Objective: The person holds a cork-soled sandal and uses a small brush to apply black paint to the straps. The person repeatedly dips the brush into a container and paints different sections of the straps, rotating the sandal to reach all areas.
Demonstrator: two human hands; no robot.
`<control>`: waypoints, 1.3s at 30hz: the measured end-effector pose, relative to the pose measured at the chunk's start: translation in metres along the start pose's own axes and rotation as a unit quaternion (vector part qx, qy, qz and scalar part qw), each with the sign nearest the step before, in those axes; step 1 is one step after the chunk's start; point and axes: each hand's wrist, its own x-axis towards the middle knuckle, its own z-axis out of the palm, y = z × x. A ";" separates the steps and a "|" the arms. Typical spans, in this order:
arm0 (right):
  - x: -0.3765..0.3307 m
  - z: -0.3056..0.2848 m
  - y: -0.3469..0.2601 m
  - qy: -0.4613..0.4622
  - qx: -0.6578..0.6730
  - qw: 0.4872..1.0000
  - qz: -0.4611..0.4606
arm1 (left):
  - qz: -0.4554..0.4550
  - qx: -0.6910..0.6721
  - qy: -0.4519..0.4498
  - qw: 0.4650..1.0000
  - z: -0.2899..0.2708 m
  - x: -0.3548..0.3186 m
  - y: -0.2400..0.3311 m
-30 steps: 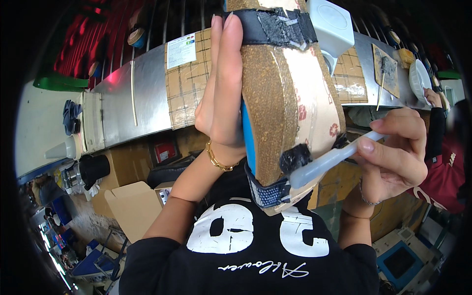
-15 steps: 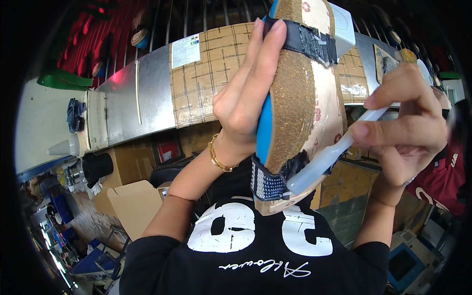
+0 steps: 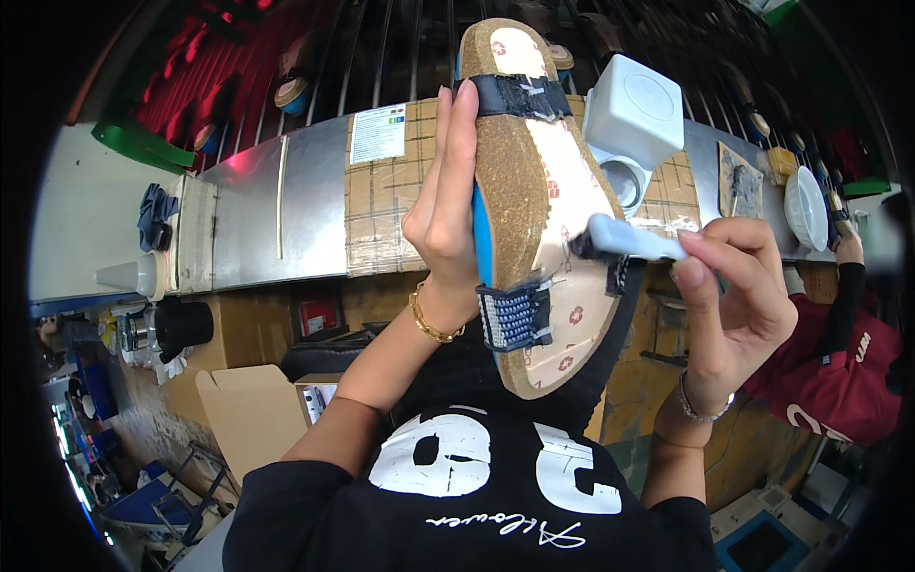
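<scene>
Cork sandal sole (image 3: 534,191) in left hand (image 3: 443,214); brush (image 3: 624,238) alongside

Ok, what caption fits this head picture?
Left hand holds a cork sandal sole while right hand brushes it.

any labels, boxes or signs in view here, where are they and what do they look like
Paper label: on the metal panel left of the sandal, white rectangle with small coloured marks.
Cardboard box: lower left, brown, flaps open.
Red sign: under the bench, small, square.
White box: right of the sandal, squarish, plastic.
</scene>
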 end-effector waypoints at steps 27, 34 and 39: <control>-0.009 -0.004 0.001 -0.039 0.091 0.988 0.117 | 0.009 0.038 -0.011 0.999 -0.002 0.007 -0.004; -0.007 0.007 -0.008 -0.007 -0.059 0.997 -0.049 | 0.022 0.043 -0.004 0.999 -0.003 0.011 -0.001; -0.001 0.006 -0.013 0.016 -0.122 0.986 -0.110 | 0.044 0.063 0.007 0.997 -0.004 0.014 -0.001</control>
